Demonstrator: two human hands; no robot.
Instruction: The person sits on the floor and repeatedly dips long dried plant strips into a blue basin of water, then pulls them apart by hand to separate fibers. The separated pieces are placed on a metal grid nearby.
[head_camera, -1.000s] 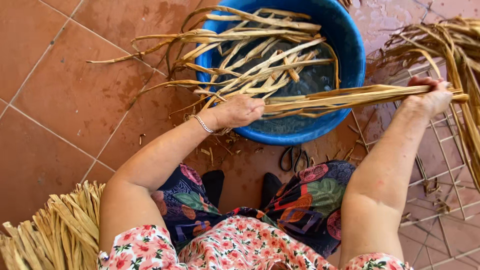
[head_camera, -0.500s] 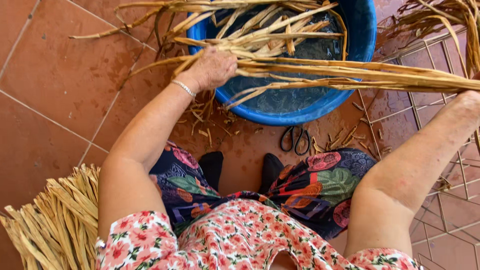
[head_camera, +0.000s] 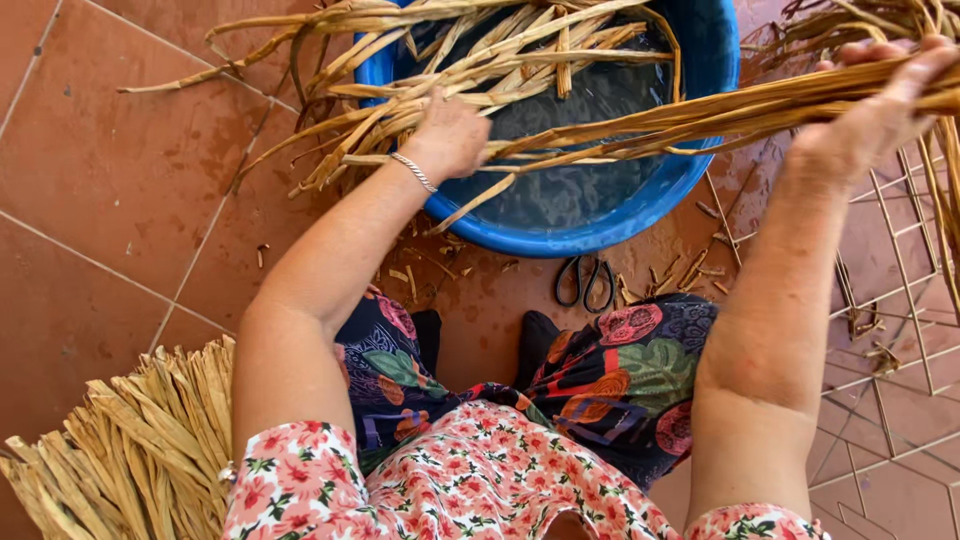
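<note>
A long bundle of wet tan reed strips (head_camera: 660, 120) stretches across a blue tub of water (head_camera: 640, 215). My right hand (head_camera: 880, 95) grips the bundle's right end, raised above the tub's right side. My left hand (head_camera: 450, 135), with a thin bracelet on the wrist, is closed around the strips at the tub's left rim. More loose strips (head_camera: 500, 45) lie soaking in the tub and spill over its left edge.
A heap of dry tan strips (head_camera: 140, 450) lies on the tile floor at lower left. Black-handled scissors (head_camera: 585, 282) rest on the floor just below the tub. A wire rack (head_camera: 900, 300) stands at the right, among scattered reed scraps.
My right hand has risen and pulled the bundle's end up and rightward. My left hand slid along the strips toward the tub's left rim. The view has come closer.
</note>
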